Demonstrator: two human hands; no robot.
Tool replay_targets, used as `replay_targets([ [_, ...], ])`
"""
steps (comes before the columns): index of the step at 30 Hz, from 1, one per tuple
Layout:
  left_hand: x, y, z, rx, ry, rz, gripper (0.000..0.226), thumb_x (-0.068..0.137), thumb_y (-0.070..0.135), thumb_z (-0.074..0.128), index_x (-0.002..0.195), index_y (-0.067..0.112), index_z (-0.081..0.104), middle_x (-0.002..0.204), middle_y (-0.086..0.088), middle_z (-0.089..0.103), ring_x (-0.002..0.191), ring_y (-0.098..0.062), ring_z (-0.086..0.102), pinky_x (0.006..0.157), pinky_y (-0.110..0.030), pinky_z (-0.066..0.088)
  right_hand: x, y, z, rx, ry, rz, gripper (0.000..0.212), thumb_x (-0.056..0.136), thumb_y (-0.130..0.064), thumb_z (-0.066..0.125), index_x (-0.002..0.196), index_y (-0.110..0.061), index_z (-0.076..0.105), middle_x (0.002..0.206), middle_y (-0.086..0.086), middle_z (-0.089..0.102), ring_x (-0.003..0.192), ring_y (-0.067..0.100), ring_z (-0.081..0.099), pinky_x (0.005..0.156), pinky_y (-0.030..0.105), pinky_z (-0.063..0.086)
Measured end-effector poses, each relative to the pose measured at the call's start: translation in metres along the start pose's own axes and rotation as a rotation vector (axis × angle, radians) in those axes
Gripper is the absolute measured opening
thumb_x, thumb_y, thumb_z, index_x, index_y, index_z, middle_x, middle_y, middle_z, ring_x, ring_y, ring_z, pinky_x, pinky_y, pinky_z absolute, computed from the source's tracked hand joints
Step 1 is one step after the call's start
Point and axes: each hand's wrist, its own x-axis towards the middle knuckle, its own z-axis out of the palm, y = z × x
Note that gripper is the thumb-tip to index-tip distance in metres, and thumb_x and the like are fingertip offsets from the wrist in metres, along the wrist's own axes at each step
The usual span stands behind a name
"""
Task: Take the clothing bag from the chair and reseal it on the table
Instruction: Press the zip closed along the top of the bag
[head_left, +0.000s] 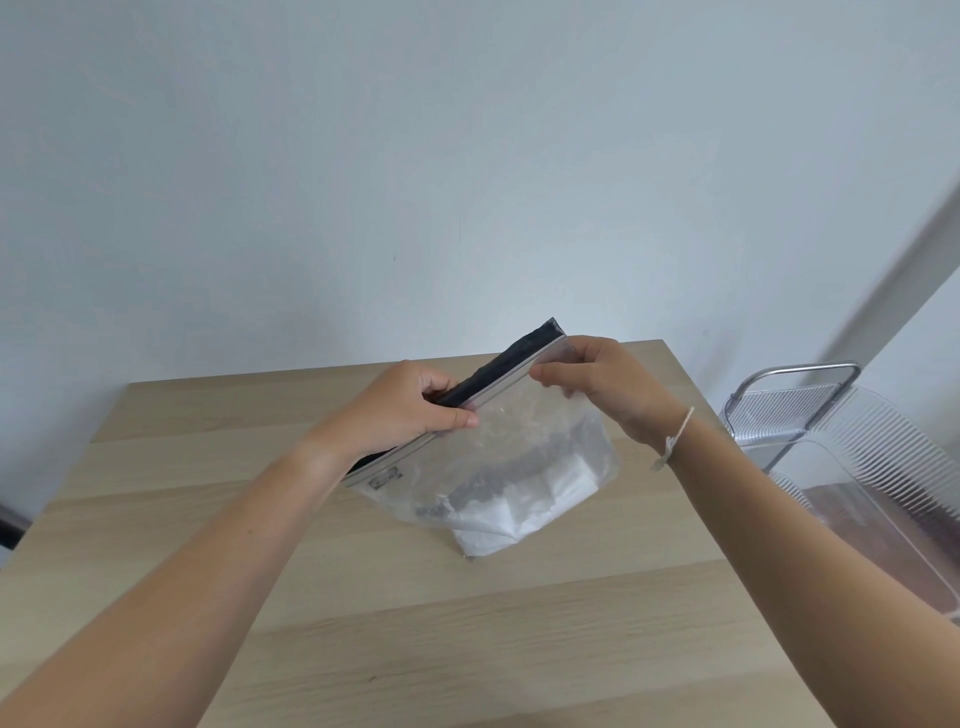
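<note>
A clear plastic clothing bag (519, 457) with a dark zip strip along its top stands on the light wooden table (363, 597), its lower part resting on the tabletop. Folded white and dark clothing shows through the plastic. My left hand (410, 410) pinches the zip strip near its middle, thumb in front and fingers behind. My right hand (597, 384) grips the strip near its upper right end. The strip runs slanted, low at the left and high at the right.
A clear ribbed plastic cart with a metal handle (810, 415) stands just off the table's right edge. A plain pale wall rises behind the table. Something dark sits at the far left edge (8, 525).
</note>
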Motion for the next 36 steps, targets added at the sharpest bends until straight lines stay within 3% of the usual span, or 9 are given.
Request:
replay_targets([
  [5, -0.0004, 0.0009, -0.0005, 0.028, 0.009, 0.024, 0.021, 0.074, 0.028, 0.075, 0.055, 0.028, 0.065, 0.047, 0.012, 0.059, 0.046, 0.002, 0.045, 0.048, -0.009, 0.032, 0.0007, 0.0000, 0.0003, -0.002, 0.002, -0.001, 0.009, 0.077, -0.013, 0.068, 0.070, -0.019, 0.067, 0.061, -0.012, 0.061, 0.053, -0.005, 0.051, 0.051, 0.008, 0.040],
  [10, 0.0000, -0.0020, 0.0005, 0.040, 0.019, 0.031, 0.016, 0.073, 0.029, 0.075, 0.064, 0.018, 0.069, 0.047, 0.014, 0.058, 0.046, 0.002, 0.043, 0.046, -0.010, 0.030, 0.0007, 0.0012, 0.0003, 0.007, 0.004, -0.001, 0.013, 0.077, -0.012, 0.068, 0.067, -0.021, 0.067, 0.056, -0.015, 0.061, 0.053, -0.005, 0.051, 0.051, 0.008, 0.040],
  [22, 0.0007, -0.0022, 0.0025, 0.050, 0.021, 0.039, 0.019, 0.073, 0.028, 0.075, 0.056, 0.027, 0.066, 0.046, 0.014, 0.059, 0.043, 0.003, 0.043, 0.043, -0.009, 0.029, -0.0005, 0.0028, 0.0001, 0.019, 0.011, -0.007, 0.015, 0.076, -0.011, 0.069, 0.065, -0.021, 0.067, 0.056, -0.014, 0.061, 0.054, -0.005, 0.051, 0.050, 0.008, 0.039],
  [27, 0.0013, -0.0038, 0.0037, 0.035, 0.004, 0.030, 0.014, 0.074, 0.026, 0.074, 0.068, 0.015, 0.068, 0.048, 0.014, 0.060, 0.048, 0.000, 0.046, 0.048, -0.011, 0.033, -0.0011, 0.0031, -0.0004, 0.025, 0.007, -0.010, 0.015, 0.076, -0.011, 0.069, 0.066, -0.021, 0.067, 0.058, -0.012, 0.061, 0.054, -0.005, 0.052, 0.051, 0.008, 0.040],
  [36, 0.0006, 0.0000, 0.0054, 0.030, -0.039, 0.068, 0.016, 0.077, 0.018, 0.072, 0.068, 0.008, 0.064, 0.047, 0.009, 0.056, 0.047, -0.002, 0.046, 0.048, -0.010, 0.035, -0.0026, 0.0038, -0.0011, 0.028, -0.005, -0.015, 0.014, 0.076, -0.010, 0.069, 0.066, -0.021, 0.067, 0.063, -0.008, 0.061, 0.055, -0.004, 0.052, 0.051, 0.008, 0.039],
])
